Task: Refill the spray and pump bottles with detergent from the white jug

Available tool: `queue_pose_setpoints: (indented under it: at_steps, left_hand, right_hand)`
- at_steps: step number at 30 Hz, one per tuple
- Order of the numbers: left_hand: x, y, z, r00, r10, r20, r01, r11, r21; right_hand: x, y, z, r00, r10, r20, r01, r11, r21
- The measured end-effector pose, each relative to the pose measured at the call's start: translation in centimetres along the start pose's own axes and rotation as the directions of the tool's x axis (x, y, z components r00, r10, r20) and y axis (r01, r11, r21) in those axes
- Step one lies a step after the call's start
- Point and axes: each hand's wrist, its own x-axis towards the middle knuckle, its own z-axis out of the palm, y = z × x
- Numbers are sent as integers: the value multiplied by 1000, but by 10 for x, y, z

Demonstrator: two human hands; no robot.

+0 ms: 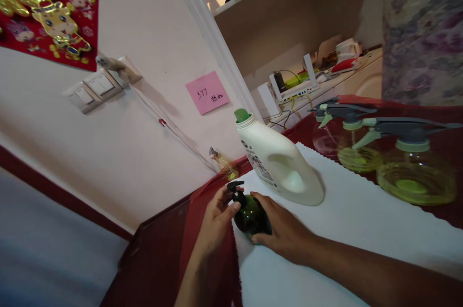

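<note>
A dark green pump bottle point(251, 218) with a black pump top point(237, 191) stands on a white sheet. My right hand point(277, 225) wraps round the bottle's body from the right, thumb low at the front and fingers behind. At the pump's collar, the fingers and thumb of my left hand point(221, 210) close from the left. Just behind the bottle is a large white jug point(278, 162) with a side handle, its neck uncapped and a green spout point(241, 115) showing inside.
Several clear spray bottles point(415, 176) with grey triggers hold yellowish liquid at the right. A small bottle point(227, 168) stands by the wall. The white sheet point(361, 234) lies over a red cloth point(206, 225). Farther back, a white router point(294, 90) and cables occupy a ledge.
</note>
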Motion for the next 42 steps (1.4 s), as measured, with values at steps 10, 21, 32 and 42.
queue_pose_setpoints:
  at_steps: [10,21,32,42]
  left_hand:
    - [1,-9,14,990,59,-130,-40,989,145]
    - [-1,-14,5,997,-31,-65,17,978,-207]
    - [3,-17,7,987,-17,-160,15,1000,-15]
    - [1,-19,1,997,-44,-60,31,980,-198]
  right_hand:
    - [0,2,1,1000,-19,-4,19,1000,8]
    - [0,-2,-1,1000,-19,-3,19,1000,15]
    - [-1,-7,-3,1000,2,20,-2,1000,-3]
    - [0,-5,-2,1000,-9,4,9,1000,-4]
